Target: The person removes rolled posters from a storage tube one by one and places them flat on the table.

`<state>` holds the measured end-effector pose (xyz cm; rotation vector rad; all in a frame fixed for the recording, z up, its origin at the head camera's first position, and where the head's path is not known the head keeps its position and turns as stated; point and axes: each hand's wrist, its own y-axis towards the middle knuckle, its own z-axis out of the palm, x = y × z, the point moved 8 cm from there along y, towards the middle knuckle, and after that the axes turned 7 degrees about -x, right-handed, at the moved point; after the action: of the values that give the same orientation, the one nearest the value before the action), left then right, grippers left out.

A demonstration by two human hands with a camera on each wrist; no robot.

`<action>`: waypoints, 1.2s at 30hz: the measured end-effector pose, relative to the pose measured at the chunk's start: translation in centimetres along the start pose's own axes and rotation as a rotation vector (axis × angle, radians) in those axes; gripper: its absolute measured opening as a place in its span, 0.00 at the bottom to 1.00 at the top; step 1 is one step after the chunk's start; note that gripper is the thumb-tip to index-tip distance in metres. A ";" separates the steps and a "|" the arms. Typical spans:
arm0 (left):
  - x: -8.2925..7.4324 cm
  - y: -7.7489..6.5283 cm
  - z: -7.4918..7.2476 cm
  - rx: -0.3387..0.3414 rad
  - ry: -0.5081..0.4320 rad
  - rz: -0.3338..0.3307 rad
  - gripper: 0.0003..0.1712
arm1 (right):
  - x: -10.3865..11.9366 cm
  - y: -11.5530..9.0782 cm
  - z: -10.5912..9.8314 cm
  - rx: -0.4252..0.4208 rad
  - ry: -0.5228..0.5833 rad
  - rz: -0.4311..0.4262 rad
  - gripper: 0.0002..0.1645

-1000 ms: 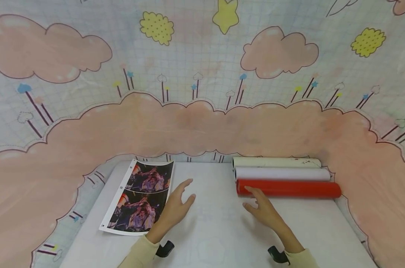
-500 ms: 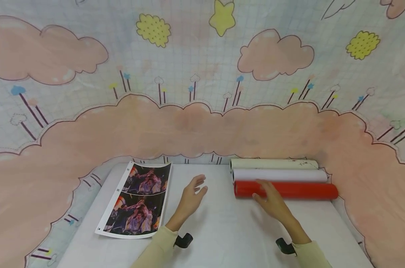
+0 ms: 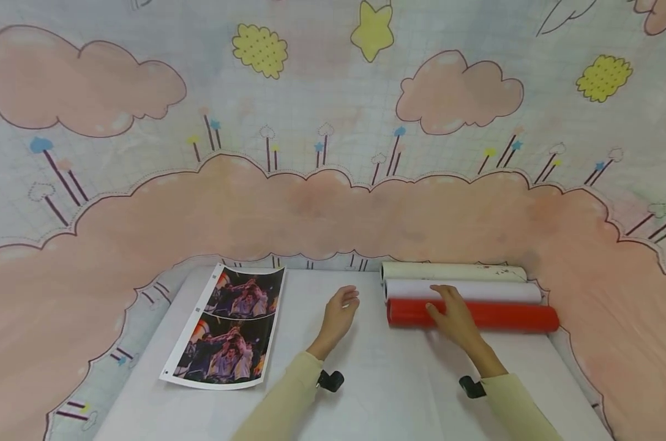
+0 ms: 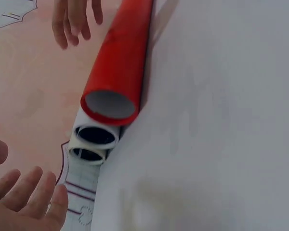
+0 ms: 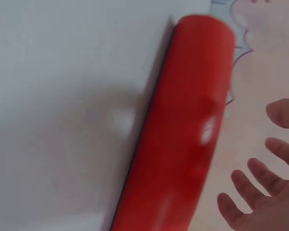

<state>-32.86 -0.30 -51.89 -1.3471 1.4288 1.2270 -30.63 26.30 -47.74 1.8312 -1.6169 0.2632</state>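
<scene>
My right hand [image 3: 455, 320] hovers over a glossy red roll [image 3: 515, 317], fingers spread, seemingly apart from it. Behind the red one lie a white roll [image 3: 498, 292] and a cream roll [image 3: 460, 271], side by side at the back right of the table. In the left wrist view the red roll [image 4: 118, 62] shows its hollow end, with the open ends of the other two below it. My left hand [image 3: 337, 313] is held above the middle of the table, fingers loosely bent and holding nothing. Left of it lies a printed sheet [image 3: 231, 327] with two matching crowd photos.
A white table [image 3: 388, 392] carries everything. Behind it and along its sides hangs a cloth [image 3: 333, 214] patterned with clouds and stars. Each wrist wears a small black camera, such as the one on the left wrist [image 3: 330, 381].
My left hand has moved right, away from the printed sheet. The right hand has shifted right and forward over the red roll. Sheet and rolls have stayed in place.
</scene>
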 end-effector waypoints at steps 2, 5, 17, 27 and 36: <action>0.0 0.4 1.3 0.008 -0.036 -0.027 0.20 | -0.5 0.5 -0.1 -0.028 -0.016 -0.019 0.29; 0.3 0.7 3.1 0.014 -0.078 -0.066 0.20 | -1.1 1.2 -0.2 -0.046 -0.056 -0.031 0.28; 0.7 3.0 6.5 0.040 0.002 -0.054 0.22 | -1.9 1.6 1.0 -0.007 -0.125 -0.037 0.29; 0.8 4.2 8.3 0.115 -0.006 -0.193 0.26 | -2.2 2.1 2.3 0.019 -0.105 -0.011 0.31; 1.9 3.7 9.2 0.072 0.000 -0.277 0.27 | -3.3 2.0 2.8 0.052 -0.061 0.051 0.32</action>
<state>-37.32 8.11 -55.17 -1.4393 1.2261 0.9855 -33.92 27.30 -50.99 1.8551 -1.7157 0.2773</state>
